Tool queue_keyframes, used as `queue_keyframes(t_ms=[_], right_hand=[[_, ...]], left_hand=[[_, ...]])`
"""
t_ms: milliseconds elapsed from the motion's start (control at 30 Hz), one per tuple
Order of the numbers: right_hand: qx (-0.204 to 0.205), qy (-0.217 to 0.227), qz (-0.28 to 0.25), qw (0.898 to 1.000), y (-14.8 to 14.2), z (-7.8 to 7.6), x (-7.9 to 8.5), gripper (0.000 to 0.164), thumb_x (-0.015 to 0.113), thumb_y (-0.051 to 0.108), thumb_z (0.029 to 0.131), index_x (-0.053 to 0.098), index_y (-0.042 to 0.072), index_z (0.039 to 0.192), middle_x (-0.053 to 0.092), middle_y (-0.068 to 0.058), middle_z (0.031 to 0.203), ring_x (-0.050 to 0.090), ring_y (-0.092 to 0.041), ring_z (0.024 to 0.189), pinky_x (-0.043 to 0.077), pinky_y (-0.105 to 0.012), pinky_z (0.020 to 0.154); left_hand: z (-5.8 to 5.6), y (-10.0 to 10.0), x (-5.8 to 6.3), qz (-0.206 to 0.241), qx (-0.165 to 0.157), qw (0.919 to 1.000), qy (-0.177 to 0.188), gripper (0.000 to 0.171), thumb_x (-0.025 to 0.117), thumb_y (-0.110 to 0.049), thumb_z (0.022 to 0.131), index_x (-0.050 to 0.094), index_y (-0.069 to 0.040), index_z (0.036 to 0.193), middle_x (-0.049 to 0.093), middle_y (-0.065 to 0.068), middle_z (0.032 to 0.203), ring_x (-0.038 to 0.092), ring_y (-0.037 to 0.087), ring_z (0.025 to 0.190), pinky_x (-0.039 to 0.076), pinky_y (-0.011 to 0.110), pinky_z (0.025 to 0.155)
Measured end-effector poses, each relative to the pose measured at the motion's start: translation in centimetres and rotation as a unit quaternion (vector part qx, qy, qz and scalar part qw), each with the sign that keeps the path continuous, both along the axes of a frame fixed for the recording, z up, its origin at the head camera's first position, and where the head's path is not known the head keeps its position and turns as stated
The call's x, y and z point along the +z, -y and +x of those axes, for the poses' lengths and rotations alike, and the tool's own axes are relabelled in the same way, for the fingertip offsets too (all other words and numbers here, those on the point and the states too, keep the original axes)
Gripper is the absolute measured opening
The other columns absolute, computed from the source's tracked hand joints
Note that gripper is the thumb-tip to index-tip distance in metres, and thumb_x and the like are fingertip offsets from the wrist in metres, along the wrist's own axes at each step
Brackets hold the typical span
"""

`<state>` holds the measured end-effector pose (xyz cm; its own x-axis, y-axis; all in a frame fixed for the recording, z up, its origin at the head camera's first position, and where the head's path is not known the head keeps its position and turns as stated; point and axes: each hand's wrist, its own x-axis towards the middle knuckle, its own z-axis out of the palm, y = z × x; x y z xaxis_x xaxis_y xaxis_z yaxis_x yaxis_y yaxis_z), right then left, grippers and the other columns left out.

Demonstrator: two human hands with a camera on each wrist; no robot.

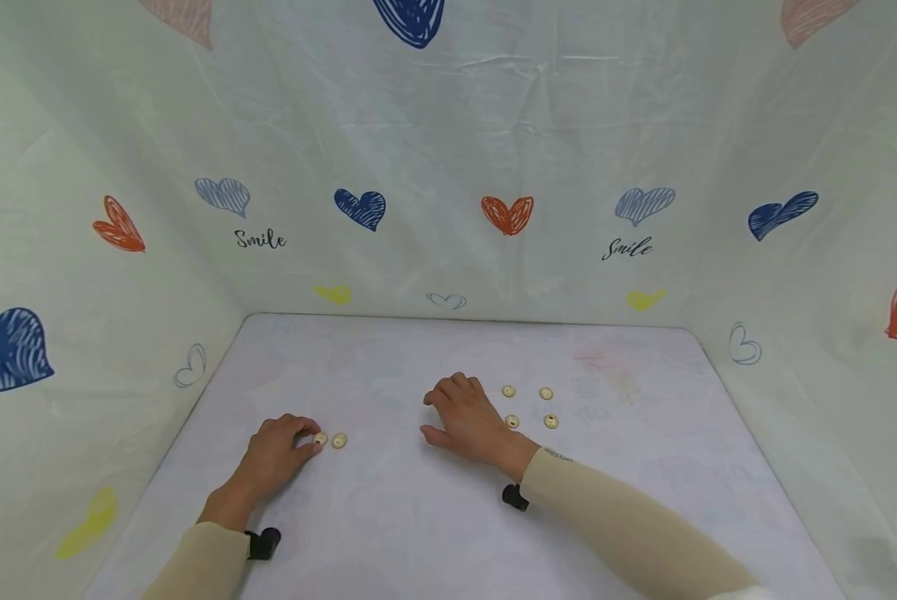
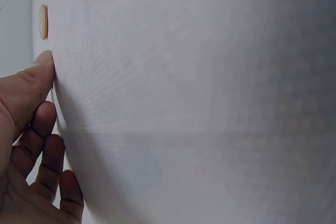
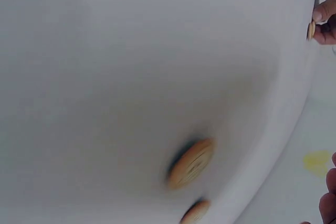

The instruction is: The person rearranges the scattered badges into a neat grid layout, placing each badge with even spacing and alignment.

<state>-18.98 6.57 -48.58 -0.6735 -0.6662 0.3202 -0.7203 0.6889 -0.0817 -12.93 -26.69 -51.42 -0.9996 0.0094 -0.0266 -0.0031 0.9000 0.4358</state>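
Observation:
At the left of the white table, my left hand [image 1: 272, 458] pinches a small round wooden button [image 1: 320, 438] between thumb and forefinger, at the tabletop. A second wooden button [image 1: 339, 441] lies just right of it. The left wrist view shows the thumb [image 2: 39, 74] and curled fingers, with one button [image 2: 43, 22] beyond the thumb tip. My right hand [image 1: 469, 421] is over the middle of the table, fingers loosely bent and holding nothing visible. Close to its right side lie several more wooden buttons [image 1: 546, 392], spaced in two rows.
White sheeting [image 1: 448, 125] with printed hearts and "Smile" lettering walls the table [image 1: 388, 533] at the back and both sides. A black camera mount [image 1: 264, 543] sits at the left wrist, and another [image 1: 515, 497] at the right wrist.

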Motion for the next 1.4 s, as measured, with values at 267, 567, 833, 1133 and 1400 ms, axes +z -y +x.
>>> queue_keyframes(t_ms=[267, 567, 833, 1133, 1400], right_hand=[[-0.007, -0.003, 0.007, 1.0, 3.9, 0.2, -0.4, 0.038, 0.062, 0.048, 0.091, 0.062, 0.018, 0.115, 0.058, 0.003, 0.109, 0.048, -0.017, 0.104, 0.039, -0.033, 0.088], [-0.02, 0.001, 0.016, 1.0, 7.2, 0.5, -0.8, 0.039, 0.062, 0.049, 0.091, 0.062, 0.019, 0.116, 0.058, 0.005, 0.109, 0.047, -0.015, 0.104, 0.039, -0.031, 0.085], [-0.025, 0.006, 0.028, 0.999, 9.2, 0.8, -0.9, 0.04, 0.062, 0.051, 0.09, 0.062, 0.021, 0.115, 0.058, 0.006, 0.11, 0.047, -0.015, 0.106, 0.039, -0.032, 0.087], [-0.03, 0.02, 0.053, 0.998, 11.7, 1.2, -1.4, 0.042, 0.061, 0.054, 0.09, 0.062, 0.021, 0.116, 0.058, 0.005, 0.112, 0.048, -0.015, 0.107, 0.04, -0.032, 0.087], [-0.023, 0.025, 0.103, 0.994, 13.6, 1.3, -2.5, 0.044, 0.058, 0.058, 0.091, 0.061, 0.024, 0.117, 0.057, 0.008, 0.114, 0.047, -0.013, 0.109, 0.04, -0.033, 0.089]], left_hand=[[-0.1, 0.1, -0.1, 0.0, 0.002, 1.0, -0.003, 0.022, 0.074, -0.019, 0.086, 0.067, -0.012, 0.105, 0.065, 0.011, 0.112, 0.053, 0.036, 0.113, 0.039, 0.059, 0.095], [-0.1, 0.0, 0.0, -0.005, 0.0, 1.0, -0.004, 0.021, 0.074, -0.02, 0.085, 0.068, -0.013, 0.104, 0.066, 0.011, 0.112, 0.054, 0.036, 0.111, 0.041, 0.057, 0.092], [-0.1, -0.1, 0.1, -0.01, 0.003, 0.9999, 0.002, 0.021, 0.075, -0.02, 0.085, 0.068, -0.013, 0.104, 0.066, 0.011, 0.112, 0.054, 0.036, 0.112, 0.04, 0.059, 0.093], [-0.2, 0.1, 0.1, -0.009, 0.005, 0.9999, 0.005, 0.021, 0.075, -0.02, 0.085, 0.068, -0.014, 0.104, 0.066, 0.009, 0.11, 0.054, 0.035, 0.112, 0.039, 0.059, 0.094], [-0.4, 0.3, 0.0, -0.007, -0.005, 0.9999, -0.007, 0.021, 0.076, -0.022, 0.084, 0.068, -0.014, 0.102, 0.066, 0.006, 0.106, 0.054, 0.034, 0.109, 0.04, 0.058, 0.09]])
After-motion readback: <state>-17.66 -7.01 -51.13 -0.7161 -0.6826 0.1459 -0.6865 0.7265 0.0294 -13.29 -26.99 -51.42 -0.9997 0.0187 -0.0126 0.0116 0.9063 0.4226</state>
